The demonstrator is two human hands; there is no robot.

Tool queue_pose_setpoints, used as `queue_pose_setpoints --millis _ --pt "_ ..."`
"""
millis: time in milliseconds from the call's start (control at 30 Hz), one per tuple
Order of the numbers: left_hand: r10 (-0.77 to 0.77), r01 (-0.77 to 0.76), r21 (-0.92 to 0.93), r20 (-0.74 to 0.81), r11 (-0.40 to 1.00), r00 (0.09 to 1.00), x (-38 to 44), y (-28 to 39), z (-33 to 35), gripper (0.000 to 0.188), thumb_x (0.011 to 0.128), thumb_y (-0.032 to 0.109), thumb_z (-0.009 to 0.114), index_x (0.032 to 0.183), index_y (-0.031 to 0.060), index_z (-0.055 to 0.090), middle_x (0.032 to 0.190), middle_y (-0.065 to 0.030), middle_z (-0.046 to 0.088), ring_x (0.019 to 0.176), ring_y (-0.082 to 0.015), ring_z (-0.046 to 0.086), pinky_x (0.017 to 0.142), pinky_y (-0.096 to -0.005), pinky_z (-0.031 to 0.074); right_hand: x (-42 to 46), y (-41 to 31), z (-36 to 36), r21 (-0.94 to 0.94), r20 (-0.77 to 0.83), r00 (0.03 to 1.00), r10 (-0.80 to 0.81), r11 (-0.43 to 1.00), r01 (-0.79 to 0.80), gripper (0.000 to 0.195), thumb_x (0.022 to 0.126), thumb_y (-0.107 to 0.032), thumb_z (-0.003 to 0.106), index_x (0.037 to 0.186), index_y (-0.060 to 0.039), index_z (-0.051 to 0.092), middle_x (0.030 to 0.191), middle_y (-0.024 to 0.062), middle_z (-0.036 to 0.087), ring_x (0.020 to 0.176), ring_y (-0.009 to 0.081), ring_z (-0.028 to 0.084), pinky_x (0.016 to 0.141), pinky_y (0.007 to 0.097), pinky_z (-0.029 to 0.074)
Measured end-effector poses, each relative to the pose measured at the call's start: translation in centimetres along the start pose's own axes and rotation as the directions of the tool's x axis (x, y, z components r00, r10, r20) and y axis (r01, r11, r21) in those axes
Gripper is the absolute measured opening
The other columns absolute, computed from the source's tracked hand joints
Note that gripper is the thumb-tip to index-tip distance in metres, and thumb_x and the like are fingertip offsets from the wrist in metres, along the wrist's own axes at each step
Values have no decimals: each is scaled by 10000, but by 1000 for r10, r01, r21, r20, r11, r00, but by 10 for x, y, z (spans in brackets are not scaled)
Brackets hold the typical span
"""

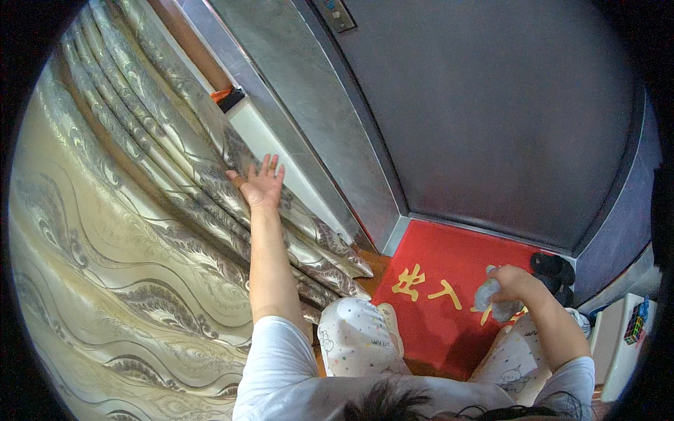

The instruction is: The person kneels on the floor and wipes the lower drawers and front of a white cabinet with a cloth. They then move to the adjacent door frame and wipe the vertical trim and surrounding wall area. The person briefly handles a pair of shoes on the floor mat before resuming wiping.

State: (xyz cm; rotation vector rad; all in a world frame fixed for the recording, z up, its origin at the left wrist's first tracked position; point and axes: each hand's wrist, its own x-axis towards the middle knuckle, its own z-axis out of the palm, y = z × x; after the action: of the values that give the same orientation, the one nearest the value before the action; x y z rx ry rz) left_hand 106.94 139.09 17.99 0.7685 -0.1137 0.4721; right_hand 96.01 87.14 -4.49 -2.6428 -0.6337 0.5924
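My left hand [262, 184], its fingers spread, is at the edge of a long patterned curtain [174, 158]; whether it touches the cloth I cannot tell. The curtain hangs in folds down the left side and its hem reaches near the wooden floor. On the right, my right hand [505, 284] has its fingers closed on a crumpled bluish, translucent thing [489, 297], perhaps a cloth or plastic. That hand is over a red doormat [432, 326] with yellow characters.
A dark door [505, 121] stands beyond the mat. Black shoes [553, 271] are at the mat's right corner. At the lower right, a puzzle cube [636, 326] lies on a white surface [613, 347]. A white panel [279, 158] shows behind the curtain.
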Motion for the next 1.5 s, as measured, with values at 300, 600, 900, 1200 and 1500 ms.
queue_pose_setpoints --millis 300,600,900,1200,1500 --pt "247 -234 90 -174 968 953 -16 60 -56 932 873 674 473 1515 103 112 1493 -179 314 1217 -328 473 967 -445 383 28 55 -16 70 -171 978 120 992 -110 539 586 -275 818 1031 -32 635 986 210 661 964 364 632 840 427 503" --pt "406 -202 759 -89 619 910 -23 44 -82 653 937 423 563 1412 47 319 1280 -135 539 1098 -203 539 893 -364 408 60 79 -45 139 -211 945 251 964 -225 525 584 -274 825 1007 -22 641 991 212 663 976 361 632 853 406 507" --pt "304 -196 871 57 450 951 -41 -10 -51 582 918 222 633 1394 20 365 1286 -157 531 1125 -208 531 902 -310 446 48 -1 -85 71 -185 983 -15 997 29 480 632 -237 813 1036 -53 630 943 197 669 914 361 640 809 407 508" --pt "237 -229 907 150 352 960 -50 -47 -50 597 852 251 717 1353 56 458 1291 -158 545 1183 -250 508 842 -353 494 35 -12 -70 113 -214 973 91 991 -68 478 629 -225 800 1051 -65 642 1007 188 656 982 344 621 847 408 496" --pt "-441 -497 844 530 199 724 -166 -153 25 521 840 300 711 1270 56 545 1278 -168 555 1187 -309 528 1003 -397 421 10 -72 -60 307 -552 833 37 938 161 428 671 -251 796 1019 -55 641 943 173 673 912 312 647 799 388 506"
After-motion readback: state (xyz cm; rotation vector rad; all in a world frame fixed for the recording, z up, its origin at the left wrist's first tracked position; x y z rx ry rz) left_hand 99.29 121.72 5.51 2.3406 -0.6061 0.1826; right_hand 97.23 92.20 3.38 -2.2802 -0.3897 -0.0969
